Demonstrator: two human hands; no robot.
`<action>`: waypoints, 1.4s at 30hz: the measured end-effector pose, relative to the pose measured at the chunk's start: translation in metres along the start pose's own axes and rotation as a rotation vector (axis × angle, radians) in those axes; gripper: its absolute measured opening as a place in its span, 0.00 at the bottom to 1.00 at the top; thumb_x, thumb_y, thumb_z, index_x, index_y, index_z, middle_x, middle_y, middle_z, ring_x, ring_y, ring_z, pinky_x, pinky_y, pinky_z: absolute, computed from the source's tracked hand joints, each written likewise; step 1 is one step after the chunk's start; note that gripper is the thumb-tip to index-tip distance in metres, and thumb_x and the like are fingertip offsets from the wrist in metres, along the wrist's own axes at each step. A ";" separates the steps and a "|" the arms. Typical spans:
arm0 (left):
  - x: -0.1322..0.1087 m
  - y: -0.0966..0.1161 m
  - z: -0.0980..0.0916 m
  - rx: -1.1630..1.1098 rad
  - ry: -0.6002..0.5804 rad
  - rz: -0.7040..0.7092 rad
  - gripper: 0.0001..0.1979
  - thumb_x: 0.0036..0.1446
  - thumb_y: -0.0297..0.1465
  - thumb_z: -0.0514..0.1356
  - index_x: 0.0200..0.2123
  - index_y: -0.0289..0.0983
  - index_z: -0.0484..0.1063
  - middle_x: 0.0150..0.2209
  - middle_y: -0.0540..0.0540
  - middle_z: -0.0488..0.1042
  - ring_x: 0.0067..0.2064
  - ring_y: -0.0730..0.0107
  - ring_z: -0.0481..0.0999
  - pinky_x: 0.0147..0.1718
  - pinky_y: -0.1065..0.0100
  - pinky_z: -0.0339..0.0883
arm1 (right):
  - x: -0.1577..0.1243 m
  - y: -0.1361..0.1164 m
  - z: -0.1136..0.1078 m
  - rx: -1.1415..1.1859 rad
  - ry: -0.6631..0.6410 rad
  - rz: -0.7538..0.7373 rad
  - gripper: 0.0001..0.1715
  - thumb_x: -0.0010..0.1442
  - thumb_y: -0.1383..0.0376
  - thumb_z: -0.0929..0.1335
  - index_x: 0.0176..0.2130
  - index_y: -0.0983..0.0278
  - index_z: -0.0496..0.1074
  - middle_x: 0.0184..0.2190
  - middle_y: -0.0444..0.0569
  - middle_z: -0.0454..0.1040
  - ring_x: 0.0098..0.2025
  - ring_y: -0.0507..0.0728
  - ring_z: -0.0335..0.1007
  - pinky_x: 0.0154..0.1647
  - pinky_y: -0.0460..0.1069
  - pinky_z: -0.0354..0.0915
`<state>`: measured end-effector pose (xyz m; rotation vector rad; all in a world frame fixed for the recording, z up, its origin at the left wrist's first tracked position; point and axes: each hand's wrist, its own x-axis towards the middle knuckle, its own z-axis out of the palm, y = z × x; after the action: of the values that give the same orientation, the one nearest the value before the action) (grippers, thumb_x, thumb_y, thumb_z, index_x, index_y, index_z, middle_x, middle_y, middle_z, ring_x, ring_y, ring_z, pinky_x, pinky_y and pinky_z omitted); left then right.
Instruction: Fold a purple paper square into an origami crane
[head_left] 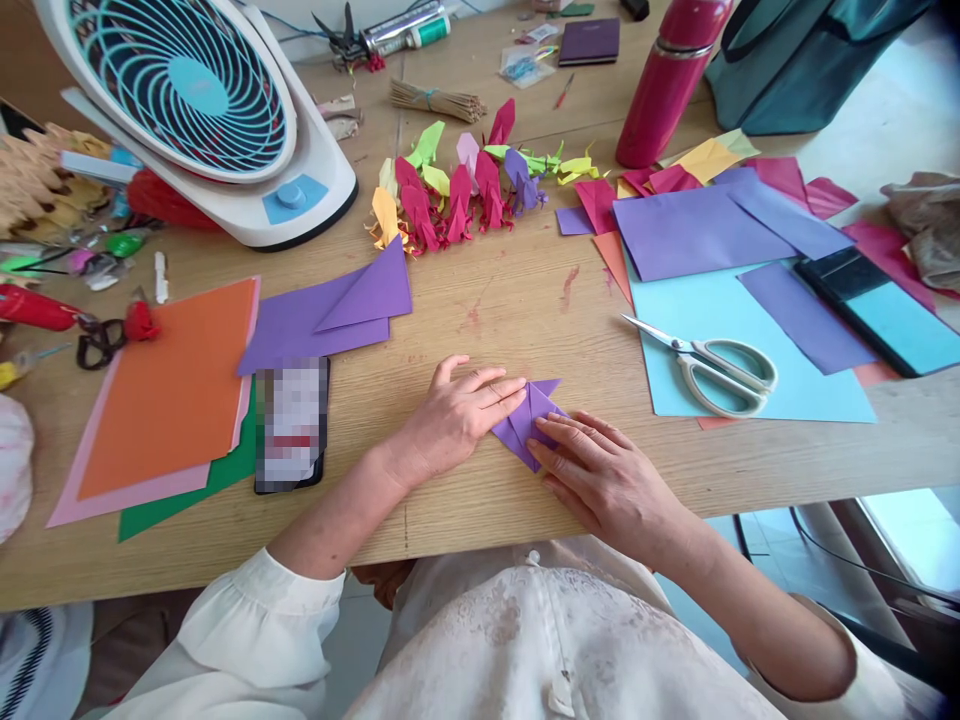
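A small folded purple paper piece [529,415] lies on the wooden table [487,310] near its front edge. My left hand [457,415] lies flat with fingers stretched out, its fingertips pressing the paper's left part. My right hand [600,470] rests flat too, fingers extended over the paper's lower right side. Neither hand grips anything.
Scissors [709,365] lie on a light blue sheet [750,330] to the right, among purple and red sheets. Several folded paper cranes [457,185] stand behind. A phone [291,422], orange paper [176,385], folded purple paper [330,315], a fan [202,100] sit left; a red bottle [667,80] behind.
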<state>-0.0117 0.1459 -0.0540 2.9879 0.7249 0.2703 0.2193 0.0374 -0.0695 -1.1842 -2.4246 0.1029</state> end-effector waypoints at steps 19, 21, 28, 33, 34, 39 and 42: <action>0.011 0.006 -0.005 0.059 -0.014 -0.001 0.20 0.69 0.24 0.49 0.58 0.39 0.72 0.60 0.43 0.74 0.55 0.59 0.73 0.60 0.44 0.55 | 0.000 0.001 0.001 0.039 -0.006 0.026 0.18 0.69 0.66 0.64 0.56 0.66 0.74 0.57 0.58 0.74 0.61 0.62 0.69 0.64 0.62 0.65; 0.015 0.005 -0.009 0.021 -0.037 -0.019 0.18 0.68 0.26 0.51 0.56 0.40 0.73 0.58 0.44 0.75 0.54 0.58 0.73 0.59 0.46 0.56 | 0.001 0.001 0.000 0.053 -0.017 0.030 0.18 0.69 0.66 0.64 0.56 0.65 0.74 0.56 0.57 0.75 0.60 0.62 0.70 0.63 0.62 0.65; 0.029 -0.003 -0.020 -0.095 -0.056 -0.064 0.14 0.67 0.29 0.54 0.45 0.43 0.79 0.51 0.47 0.79 0.52 0.60 0.73 0.56 0.52 0.57 | 0.005 0.005 -0.007 0.028 -0.063 0.009 0.18 0.70 0.66 0.63 0.54 0.65 0.75 0.61 0.59 0.71 0.57 0.63 0.70 0.56 0.61 0.68; 0.035 -0.011 -0.019 -0.157 -0.075 -0.080 0.12 0.65 0.27 0.55 0.42 0.42 0.79 0.49 0.48 0.78 0.51 0.60 0.72 0.54 0.54 0.57 | 0.004 0.008 -0.007 0.048 -0.068 -0.038 0.18 0.69 0.68 0.63 0.55 0.65 0.75 0.62 0.56 0.71 0.58 0.63 0.70 0.54 0.60 0.67; 0.037 -0.012 -0.018 -0.181 -0.079 -0.092 0.11 0.65 0.28 0.56 0.41 0.42 0.79 0.48 0.48 0.78 0.51 0.60 0.72 0.54 0.55 0.57 | 0.004 0.009 -0.007 0.050 -0.068 -0.040 0.18 0.69 0.68 0.63 0.55 0.65 0.74 0.62 0.56 0.71 0.58 0.64 0.70 0.54 0.60 0.66; 0.054 -0.020 -0.013 -0.313 -0.145 -0.185 0.05 0.61 0.31 0.61 0.36 0.41 0.78 0.47 0.46 0.74 0.52 0.57 0.69 0.56 0.53 0.56 | 0.004 0.009 -0.007 0.057 -0.060 -0.036 0.19 0.69 0.69 0.63 0.56 0.64 0.74 0.62 0.56 0.71 0.58 0.63 0.70 0.54 0.60 0.66; 0.063 -0.022 -0.009 -0.323 -0.180 -0.263 0.05 0.59 0.34 0.64 0.34 0.39 0.76 0.46 0.44 0.72 0.53 0.55 0.67 0.57 0.50 0.55 | 0.005 0.008 -0.008 0.051 -0.057 -0.040 0.19 0.69 0.69 0.63 0.55 0.65 0.75 0.61 0.57 0.72 0.58 0.63 0.70 0.55 0.60 0.66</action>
<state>0.0320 0.1948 -0.0373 2.5404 0.9383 0.0909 0.2257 0.0451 -0.0630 -1.1240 -2.4786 0.1871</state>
